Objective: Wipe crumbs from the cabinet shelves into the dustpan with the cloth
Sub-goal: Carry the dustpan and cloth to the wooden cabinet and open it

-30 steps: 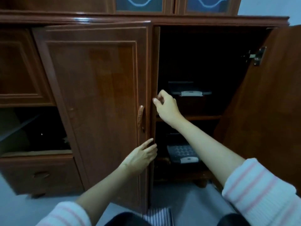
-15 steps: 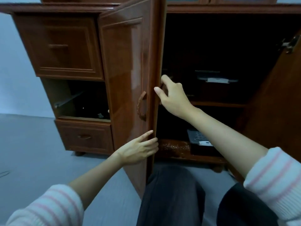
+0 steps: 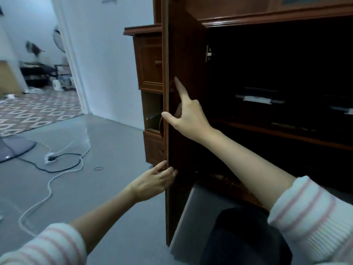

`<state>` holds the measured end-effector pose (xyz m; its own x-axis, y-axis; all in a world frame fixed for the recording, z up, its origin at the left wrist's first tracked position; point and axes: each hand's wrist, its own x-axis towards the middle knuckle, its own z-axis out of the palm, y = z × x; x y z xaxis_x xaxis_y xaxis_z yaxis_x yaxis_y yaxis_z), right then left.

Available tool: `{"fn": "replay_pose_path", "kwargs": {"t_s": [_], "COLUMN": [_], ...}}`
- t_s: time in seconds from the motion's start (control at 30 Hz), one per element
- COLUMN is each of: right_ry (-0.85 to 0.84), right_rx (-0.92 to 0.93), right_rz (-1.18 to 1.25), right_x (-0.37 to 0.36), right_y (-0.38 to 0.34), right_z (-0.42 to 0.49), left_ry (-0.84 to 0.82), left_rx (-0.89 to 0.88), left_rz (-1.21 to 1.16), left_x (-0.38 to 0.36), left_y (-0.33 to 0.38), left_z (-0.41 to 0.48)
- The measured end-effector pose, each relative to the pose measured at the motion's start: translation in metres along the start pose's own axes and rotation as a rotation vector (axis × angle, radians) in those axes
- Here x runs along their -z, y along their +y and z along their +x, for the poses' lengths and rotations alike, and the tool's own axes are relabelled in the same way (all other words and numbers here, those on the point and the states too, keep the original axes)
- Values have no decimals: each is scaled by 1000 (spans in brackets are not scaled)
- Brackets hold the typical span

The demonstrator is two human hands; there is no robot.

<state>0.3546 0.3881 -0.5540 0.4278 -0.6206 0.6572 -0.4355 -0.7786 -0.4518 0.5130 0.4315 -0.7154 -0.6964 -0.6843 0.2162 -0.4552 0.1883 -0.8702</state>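
1. The cabinet [image 3: 248, 16] of dark red-brown wood fills the right half of the view. Its left door [image 3: 183, 54] stands swung out and is seen almost edge-on.
2. The left grip [image 3: 152, 182] is low on the door. Its thumb lies on the outer side and its fingers reach across the front edge, so it lightly pinches that edge.
3. The right grip [image 3: 189, 117] is higher up and spread. The index finger lies straight up the door's inner face and the thumb stretches to the front edge, just above the door handle [image 3: 161, 124]. Its other fingers are hidden.
4. Crumbs [image 3: 219, 176] lie scattered on the bottom shelf [image 3: 238, 188], near its front left corner and just right of the left grip.
5. The middle shelf [image 3: 286, 134] carries a dark, flat device [image 3: 256, 98] with a pale strip, deep in shadow. Whether crumbs lie there cannot be told.
6. A metal hinge [image 3: 209, 53] shows on the inside of the door.
7. Left of the door, the cabinet has a drawer [image 3: 150, 62] above an open nook [image 3: 152, 109].
8. On the grey floor [image 3: 114, 150] to the left lie a white cable [image 3: 49, 188], a black cable [image 3: 63, 166] and a small ring [image 3: 98, 168].
9. Both arms wear white sleeves [image 3: 305, 211] with pink stripes, pushed up the forearms.
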Motion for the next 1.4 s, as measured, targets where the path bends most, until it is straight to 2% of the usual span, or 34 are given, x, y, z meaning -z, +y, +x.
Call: {"fn": "replay_pose_path", "kwargs": {"t_s": [0.03,0.07,0.13,0.23,0.53,0.8,0.87,0.93,1.0,1.2,1.3,1.4], "right_ry": [-3,-2,1,-32,-119,-156,-202,-267,-288,-277,-240,-182], "right_rx": [-2,-9,-17,-12,-8,-31,-37,-49,-42,-55,-122,-232], "right_rz": [-18,-50,-40,-66,-168,-87,-18,71,137,95,31,-52], "right_x": [-9,-21,-36,-55,-96,-115,-114,-111,-103,-54,-13,40], "right_y": [-4,-12,-15,-21,-42,-45,-41,-30,-17,30,69,118], "right_z": [5,10,21,37,75,95,101,101,99,81,62,31], "left_ry": [-50,-123,-166,-328,-445,-517,-480,-545,-513,-324,-219,-137], "left_rx": [-60,-52,36,87,262,318,335,331,265,273,244,287], "left_rz": [-145,-165,-115,-133,-184,-265,-228,-238,-290,-399,-518,-648], "left_x": [-6,-6,-12,-21,-49,-58,-62,-60,-54,-42,-40,-26], "left_y": [-2,-7,-12,-19,-30,-34,-36,-37,-37,-40,-29,-8], "left_z": [-7,-14,-25,-37,-69,-69,-73,-71,-59,18,74,137]}}
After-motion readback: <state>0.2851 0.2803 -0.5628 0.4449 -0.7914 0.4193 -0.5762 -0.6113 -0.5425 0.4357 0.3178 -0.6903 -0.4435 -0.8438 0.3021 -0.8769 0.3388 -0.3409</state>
